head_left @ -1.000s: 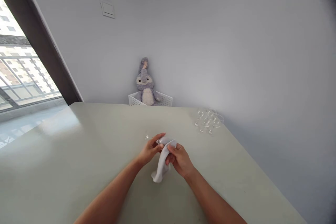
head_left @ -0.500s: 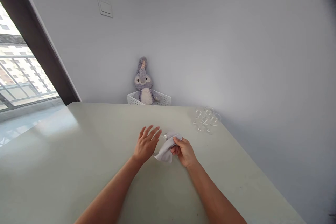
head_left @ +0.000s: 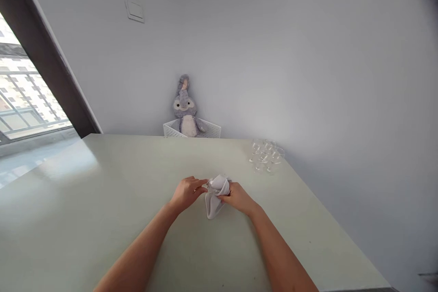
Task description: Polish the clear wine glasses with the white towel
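A whitish cloth [head_left: 215, 204] hangs in folds from my right hand [head_left: 238, 197], whose thumb and fingers are closed on it. Its upper part is bunched round a small clear glass, of which only a bit [head_left: 208, 185] shows at the left side of the bundle. My left hand [head_left: 187, 193] pinches that clear end between thumb and fingers, left of the cloth. Most of the glass is hidden by the cloth. Both hands are just above the middle of the pale table.
Several clear stemmed glasses [head_left: 266, 155] stand in a group at the table's back right edge. Behind the far edge, a grey plush toy [head_left: 186, 112] sits in a white perforated basket [head_left: 214, 131]. The pale green table [head_left: 137, 169] meets a wall on the right.
My left hand was spread open and now pinches the clear end. The cloth, earlier stretched flat toward the left hand, is now bunched round the glass. The view has shifted slightly.
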Available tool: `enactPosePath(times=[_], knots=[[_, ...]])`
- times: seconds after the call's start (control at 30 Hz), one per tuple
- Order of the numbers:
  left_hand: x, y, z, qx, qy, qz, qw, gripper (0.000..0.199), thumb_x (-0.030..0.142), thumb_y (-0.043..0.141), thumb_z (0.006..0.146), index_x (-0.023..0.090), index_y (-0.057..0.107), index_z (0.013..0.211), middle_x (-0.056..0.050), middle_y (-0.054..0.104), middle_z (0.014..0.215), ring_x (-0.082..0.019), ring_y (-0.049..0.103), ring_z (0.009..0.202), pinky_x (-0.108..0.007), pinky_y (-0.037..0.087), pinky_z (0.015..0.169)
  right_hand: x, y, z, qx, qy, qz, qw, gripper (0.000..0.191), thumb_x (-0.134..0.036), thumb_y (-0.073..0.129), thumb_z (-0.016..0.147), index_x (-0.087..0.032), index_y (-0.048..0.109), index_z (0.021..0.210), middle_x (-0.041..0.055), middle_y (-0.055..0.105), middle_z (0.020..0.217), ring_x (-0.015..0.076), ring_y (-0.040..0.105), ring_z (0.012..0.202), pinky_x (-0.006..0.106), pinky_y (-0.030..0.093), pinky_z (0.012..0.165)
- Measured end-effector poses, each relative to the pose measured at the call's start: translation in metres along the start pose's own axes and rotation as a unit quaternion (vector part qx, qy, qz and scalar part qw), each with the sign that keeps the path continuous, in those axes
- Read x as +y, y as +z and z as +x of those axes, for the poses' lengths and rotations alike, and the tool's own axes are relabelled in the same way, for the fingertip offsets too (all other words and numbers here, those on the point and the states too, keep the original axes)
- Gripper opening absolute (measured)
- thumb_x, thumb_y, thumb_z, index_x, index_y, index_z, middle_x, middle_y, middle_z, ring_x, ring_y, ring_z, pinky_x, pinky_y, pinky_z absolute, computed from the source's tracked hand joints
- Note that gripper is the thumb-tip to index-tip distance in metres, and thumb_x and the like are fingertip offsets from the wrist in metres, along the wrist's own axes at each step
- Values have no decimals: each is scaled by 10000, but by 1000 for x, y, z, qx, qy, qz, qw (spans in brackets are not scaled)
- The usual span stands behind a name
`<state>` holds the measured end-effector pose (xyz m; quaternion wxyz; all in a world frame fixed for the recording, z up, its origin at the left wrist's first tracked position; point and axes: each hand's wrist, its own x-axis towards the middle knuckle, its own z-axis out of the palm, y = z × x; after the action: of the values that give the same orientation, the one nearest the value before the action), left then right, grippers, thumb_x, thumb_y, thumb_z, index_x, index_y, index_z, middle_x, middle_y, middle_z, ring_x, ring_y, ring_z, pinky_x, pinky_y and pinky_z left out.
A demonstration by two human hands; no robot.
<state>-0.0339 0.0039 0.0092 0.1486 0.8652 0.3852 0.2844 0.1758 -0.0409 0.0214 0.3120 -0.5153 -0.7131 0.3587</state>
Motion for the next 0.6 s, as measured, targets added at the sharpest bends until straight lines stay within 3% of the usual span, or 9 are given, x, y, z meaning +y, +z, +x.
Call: enactPosePath(times=[0.13,0.3,0.37,0.47,0.53,0.6], knots=[[7,-1,0,-22,-72,6,997,271,384,501,799,307,624,1028,12,624,683,-130,525,639,-224,352,607,1,-9,3,39,-11,-134,990,102,-206,552,687,-179,622,756,21,641,735,167,569,680,227,390,588],[4,0,-1,-12,-126,1,992,292,402,493,794,306,619,1039,11,621,695,-141,544,659,-224,349,601,7,-13,5,87,-29,-189,978,172,-156,451,719,-203,614,748,-2,626,682,152,554,642,210,352,567],[0,0,-1,5,-142,12,990,296,404,486,796,300,618,1039,10,622,695,-142,547,658,-226,347,600,13,-16,5,140,-22,-215,966,216,-145,414,731,-202,621,756,3,625,674,154,550,625,218,352,563],[-8,0,-1,42,-165,45,984,306,404,454,814,285,606,1052,11,611,670,-144,539,640,-231,341,582,17,-17,3,281,-13,-264,923,314,-132,356,765,-191,620,924,44,650,794,174,556,668,255,375,596],[-10,0,-1,66,-169,69,981,307,396,435,826,273,592,1060,11,600,654,-147,530,630,-233,333,561,11,-11,0,321,-68,-298,896,334,-181,365,801,-175,576,1059,80,642,934,205,556,778,304,397,682],[-8,1,-2,79,-145,89,982,273,359,448,824,257,594,1031,7,598,650,-148,525,632,-236,330,558,0,2,-2,266,-166,-331,890,340,-290,432,815,-182,550,1116,92,592,1097,252,513,951,382,371,826]])
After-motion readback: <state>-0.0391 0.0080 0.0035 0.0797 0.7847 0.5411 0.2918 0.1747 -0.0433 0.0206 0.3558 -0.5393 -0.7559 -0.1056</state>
